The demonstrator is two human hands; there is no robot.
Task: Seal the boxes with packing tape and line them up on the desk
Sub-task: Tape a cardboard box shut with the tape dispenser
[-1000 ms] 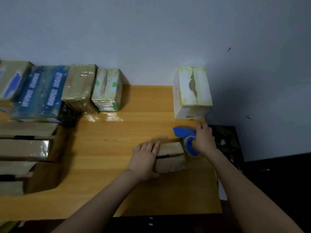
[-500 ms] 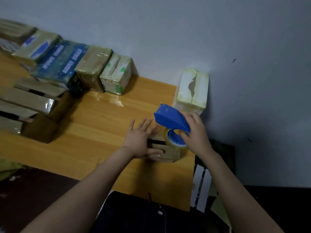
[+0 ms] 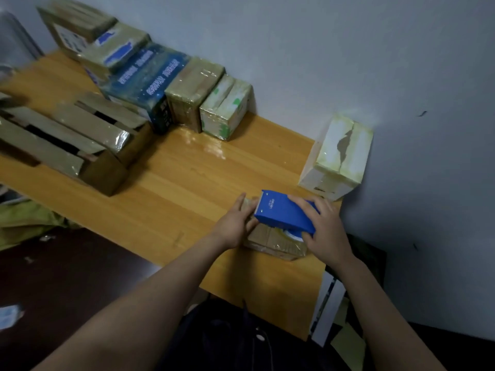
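We find the small brown cardboard box lying flat near the front right corner of the light wooden desk, partly hidden beneath the hands. The right hand grips the blue plastic tape dispenser from behind, fingers curled over its body. The dispenser's toothed edge points toward the box's left end. The left hand lies with straight fingers against that end, pressing on it and gripping nothing.

We judge that the sealing of this box is in hand. Whether a strip already lies across the top, we cannot tell.

To do this step well, we recommend:
- hold the dispenser low and centred on the flap seam;
- let the left hand pin the box, since the glossy desk may let it slide;
- carry the tape over the edge and down the end face before cutting;
- tilt the teeth to cut, with the left fingers clear of them;
- rub the strip flat afterwards.

A row of taped boxes stands along the wall at rear left. We judge that this box belongs at the near end of that row once it is sealed. Open brown cartons at left appear unsealed.
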